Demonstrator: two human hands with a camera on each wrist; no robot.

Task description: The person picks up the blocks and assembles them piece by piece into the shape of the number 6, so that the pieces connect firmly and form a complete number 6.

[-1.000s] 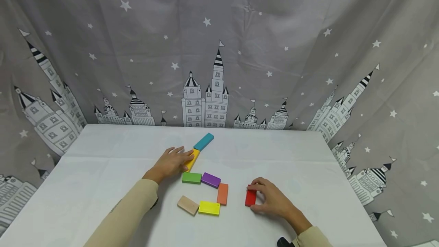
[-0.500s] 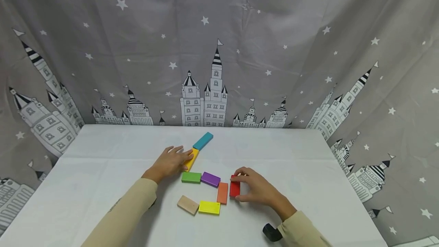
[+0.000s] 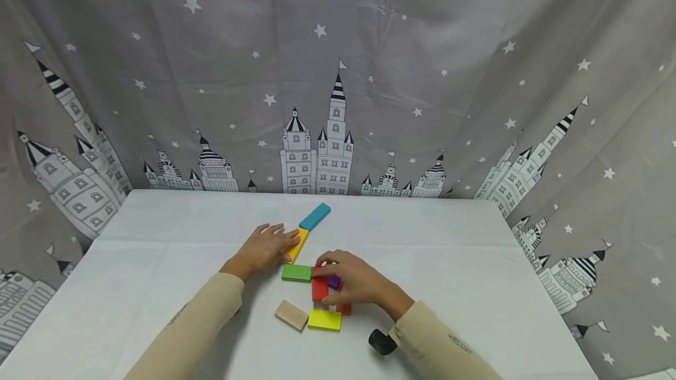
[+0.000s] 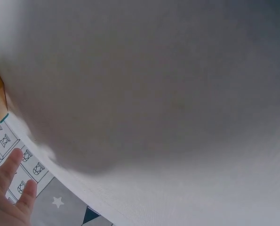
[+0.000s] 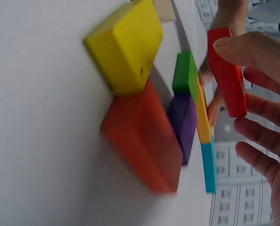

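In the head view my left hand is at an orange-yellow block, its thumb and index finger on it and the other fingers spread. A blue block touches this block's far end. My right hand pinches a red block between thumb and fingers. The right wrist view shows the red block raised off the table. Below it lie a green block, a purple block, an orange-red block and a yellow block; my right hand partly hides some in the head view.
A plain wooden block touches the yellow block's left end. All blocks but the red one lie on the white tabletop. Behind the table hangs a grey curtain with castles and stars.
My right hand has carried the red block leftward, from right of the row to above the purple block's area. My left hand has stayed at the orange-yellow block.
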